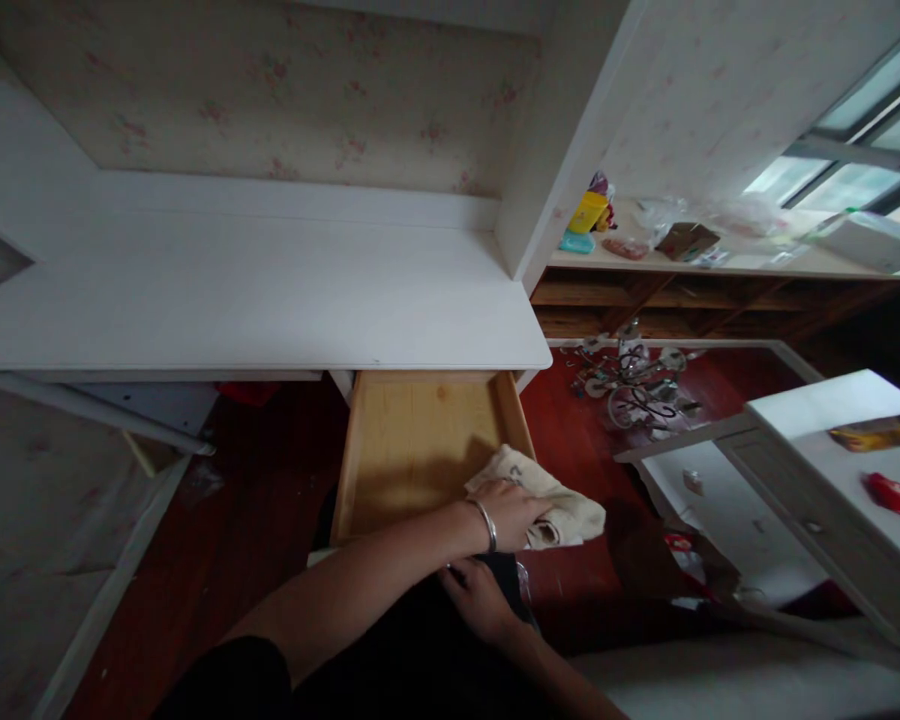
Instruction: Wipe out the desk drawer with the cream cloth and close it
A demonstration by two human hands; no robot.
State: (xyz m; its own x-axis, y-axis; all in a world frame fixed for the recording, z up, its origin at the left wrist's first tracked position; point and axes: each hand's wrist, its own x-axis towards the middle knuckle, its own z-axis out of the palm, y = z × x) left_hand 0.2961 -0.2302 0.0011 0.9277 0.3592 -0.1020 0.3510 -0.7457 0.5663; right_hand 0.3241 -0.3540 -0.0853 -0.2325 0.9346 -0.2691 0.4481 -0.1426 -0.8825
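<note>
A pale wooden drawer [412,450] is pulled out from under the white desk [292,290]. My left hand [511,508], with a silver bracelet at the wrist, reaches across to the drawer's right side. Its fingers are closed on a folded cream cloth [570,515], which lies over the right wall and hangs outside it. Below the left forearm, my right hand [481,600] is curled close to the drawer's front. The forearm hides part of the front, and I cannot make out what the right fingers grip.
At right stands a white cabinet [825,400] with red and yellow packages on top. A dismantled chandelier [637,385] lies on the red floor beyond. A low shelf unit [667,290] carries bags and a box by the window. An upright white panel [570,130] rises from the desk.
</note>
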